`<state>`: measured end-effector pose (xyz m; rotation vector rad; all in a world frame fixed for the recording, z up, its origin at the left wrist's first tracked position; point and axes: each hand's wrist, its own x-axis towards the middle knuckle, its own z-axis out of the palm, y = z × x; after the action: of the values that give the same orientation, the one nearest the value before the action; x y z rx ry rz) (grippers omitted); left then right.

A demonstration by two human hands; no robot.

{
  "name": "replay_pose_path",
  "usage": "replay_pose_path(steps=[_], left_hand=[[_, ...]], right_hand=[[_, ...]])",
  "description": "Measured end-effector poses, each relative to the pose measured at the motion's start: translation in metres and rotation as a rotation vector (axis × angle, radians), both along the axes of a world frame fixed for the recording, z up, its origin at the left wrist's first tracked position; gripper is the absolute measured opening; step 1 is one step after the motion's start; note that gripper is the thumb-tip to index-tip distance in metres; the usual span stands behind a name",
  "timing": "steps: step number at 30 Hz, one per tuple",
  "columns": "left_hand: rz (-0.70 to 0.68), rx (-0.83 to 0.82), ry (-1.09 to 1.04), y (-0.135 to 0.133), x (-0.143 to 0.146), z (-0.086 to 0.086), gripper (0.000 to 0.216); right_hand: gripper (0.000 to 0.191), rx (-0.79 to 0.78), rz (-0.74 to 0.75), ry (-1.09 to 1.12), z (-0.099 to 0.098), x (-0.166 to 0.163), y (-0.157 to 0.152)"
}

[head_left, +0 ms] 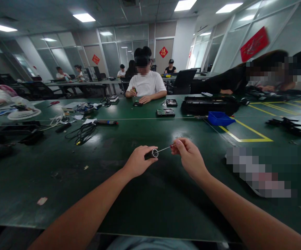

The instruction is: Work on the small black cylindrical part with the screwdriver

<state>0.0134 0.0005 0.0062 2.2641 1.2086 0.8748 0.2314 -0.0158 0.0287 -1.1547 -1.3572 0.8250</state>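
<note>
My left hand (139, 160) is closed around a dark screwdriver handle (150, 153) with a silver collar at its end, held just above the green table (114, 194). A thin metal bit (163, 149) sticks out of the handle toward the right. My right hand (188, 155) pinches the far end of that bit between thumb and fingers. Both hands hover near the table's middle, close together.
A blue bin (219, 118) and black trays (207, 105) sit beyond to the right, by yellow floor-tape lines (246, 133). Hard drives (165, 113) lie ahead. Cables (84, 133) and tools clutter the left. A person in a white shirt (146, 85) works opposite; others sit around.
</note>
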Motion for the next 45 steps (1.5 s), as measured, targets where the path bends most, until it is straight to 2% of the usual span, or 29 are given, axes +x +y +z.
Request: replay_pose_path(steps=[4,11,17,21,26,32,36,40,45], left_hand=[[0.011,-0.004,0.016,0.000,0.000,0.002,0.041],[0.016,-0.021,0.013,0.000,0.001,0.004,0.040],[0.016,-0.033,0.023,0.000,0.001,0.003,0.041],[0.021,-0.026,0.013,0.000,0.001,0.004,0.041],[0.023,-0.031,0.021,0.000,0.001,0.004,0.039],[0.015,-0.024,0.016,0.001,0.000,0.001,0.041],[0.014,-0.021,0.015,0.001,-0.001,-0.001,0.040],[0.008,-0.031,0.015,0.001,-0.001,0.001,0.041],[0.030,-0.028,0.011,0.000,-0.001,0.006,0.042]], right_hand=[[0.033,-0.022,-0.022,-0.181,0.011,0.002,-0.005],[0.017,0.068,0.049,-0.201,0.005,0.003,-0.008],[0.028,0.025,0.024,-0.308,0.006,0.002,-0.009],[0.017,0.019,0.050,-0.201,0.005,0.000,-0.009],[0.028,0.010,0.050,-0.264,0.005,-0.001,-0.009],[0.014,0.023,0.063,-0.130,0.005,-0.001,-0.008],[0.026,-0.007,0.089,-0.186,0.009,-0.001,-0.009],[0.016,-0.017,0.065,-0.047,0.008,-0.002,-0.009],[0.027,-0.089,0.080,0.173,0.001,-0.004,-0.004]])
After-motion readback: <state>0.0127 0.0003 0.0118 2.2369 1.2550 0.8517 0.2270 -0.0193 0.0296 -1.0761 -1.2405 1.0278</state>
